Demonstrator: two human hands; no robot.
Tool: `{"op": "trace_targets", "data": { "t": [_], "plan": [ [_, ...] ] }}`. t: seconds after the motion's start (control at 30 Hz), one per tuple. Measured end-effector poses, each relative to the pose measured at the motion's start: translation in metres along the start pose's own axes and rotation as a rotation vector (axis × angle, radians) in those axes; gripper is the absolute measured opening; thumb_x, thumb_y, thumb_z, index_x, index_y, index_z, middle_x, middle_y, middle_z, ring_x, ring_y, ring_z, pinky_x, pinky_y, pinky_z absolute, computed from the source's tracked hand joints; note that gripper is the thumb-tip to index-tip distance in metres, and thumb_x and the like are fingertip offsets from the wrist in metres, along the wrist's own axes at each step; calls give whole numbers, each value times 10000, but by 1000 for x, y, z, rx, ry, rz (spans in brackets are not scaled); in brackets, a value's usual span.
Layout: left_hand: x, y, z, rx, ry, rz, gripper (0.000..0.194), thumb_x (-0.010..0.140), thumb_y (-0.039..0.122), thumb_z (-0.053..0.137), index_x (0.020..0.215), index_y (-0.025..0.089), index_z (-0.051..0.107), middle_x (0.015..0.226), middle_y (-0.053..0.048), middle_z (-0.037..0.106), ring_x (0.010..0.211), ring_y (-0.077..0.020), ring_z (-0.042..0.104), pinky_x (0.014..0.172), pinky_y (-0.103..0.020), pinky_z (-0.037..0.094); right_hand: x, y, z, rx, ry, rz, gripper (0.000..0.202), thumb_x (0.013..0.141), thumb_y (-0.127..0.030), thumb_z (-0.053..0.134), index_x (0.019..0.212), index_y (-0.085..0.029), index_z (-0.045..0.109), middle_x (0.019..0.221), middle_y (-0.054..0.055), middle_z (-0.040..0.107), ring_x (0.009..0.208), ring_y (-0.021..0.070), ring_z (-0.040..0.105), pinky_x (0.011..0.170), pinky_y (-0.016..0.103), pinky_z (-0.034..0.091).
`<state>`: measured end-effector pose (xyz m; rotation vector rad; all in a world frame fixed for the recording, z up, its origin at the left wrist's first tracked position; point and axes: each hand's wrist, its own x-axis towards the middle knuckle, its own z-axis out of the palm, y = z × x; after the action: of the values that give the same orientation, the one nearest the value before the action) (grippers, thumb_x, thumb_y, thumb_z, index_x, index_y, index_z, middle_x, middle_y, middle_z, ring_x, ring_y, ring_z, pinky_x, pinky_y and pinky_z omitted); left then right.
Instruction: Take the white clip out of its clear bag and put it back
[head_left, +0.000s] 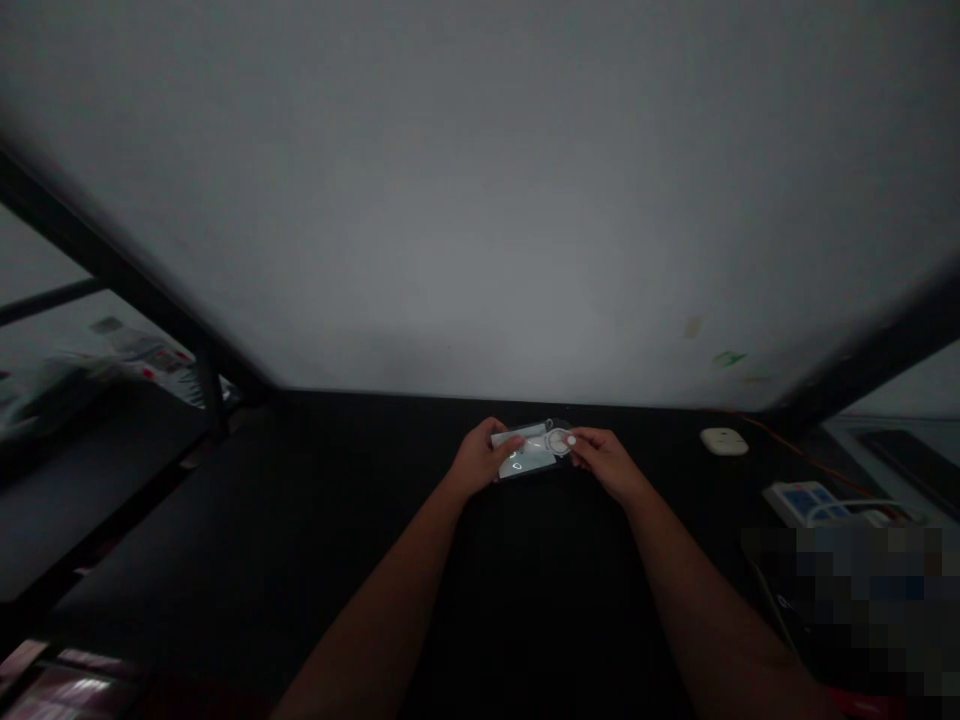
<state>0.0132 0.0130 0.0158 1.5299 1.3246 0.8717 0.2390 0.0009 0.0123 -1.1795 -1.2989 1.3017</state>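
Both of my hands meet over the black table, holding a flat, glossy rectangular item (529, 458) with a pale face, dark or see-through edges and a white ring mark near its right end. Its exact kind is hard to make out in the dim light. My left hand (482, 460) grips the left end, thumb lying across the top and fingers beneath. At the right end, beside the ring, the thumb and fingers of my right hand (604, 458) are pinched together on the item. A small bright white spot shows at the right fingertips.
A white earbud case (724, 442) lies right of my hands on the black table (300, 520). Farther right are a blue-and-white box (806, 502) and a white cable (862, 503). An orange cord (795, 452) runs behind them. Plastic-wrapped things (142, 355) lie at left, beyond a dark metal frame.
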Motion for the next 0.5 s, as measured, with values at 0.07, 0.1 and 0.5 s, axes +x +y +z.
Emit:
{"op": "trace_targets", "data": {
  "t": [0.07, 0.1, 0.5],
  "plan": [
    [-1, 1, 2, 78, 11, 43, 351, 773, 526, 676, 820, 199, 557, 590, 71, 524, 465, -102, 475, 430, -206, 321, 0, -1, 1, -26, -26, -19, 285, 689, -494, 737, 715, -211, 757, 548, -25, 584, 534, 124, 470, 538, 261, 358],
    [-1, 1, 3, 108, 21, 70, 340, 772, 516, 676, 812, 196, 569, 611, 63, 533, 504, -108, 482, 455, -212, 327, -1, -2, 1, -50, -42, -28, 277, 685, -487, 740, 709, -212, 758, 579, -18, 604, 561, 132, 484, 558, 268, 365],
    [4, -1, 15, 9, 152, 60, 322, 761, 489, 677, 780, 191, 556, 602, 64, 514, 525, -104, 453, 483, -210, 323, -1, 0, 1, -36, 8, -47, 481, 714, -651, 679, 585, -188, 662, 572, -19, 514, 583, 133, 433, 557, 270, 326]
  ]
}}
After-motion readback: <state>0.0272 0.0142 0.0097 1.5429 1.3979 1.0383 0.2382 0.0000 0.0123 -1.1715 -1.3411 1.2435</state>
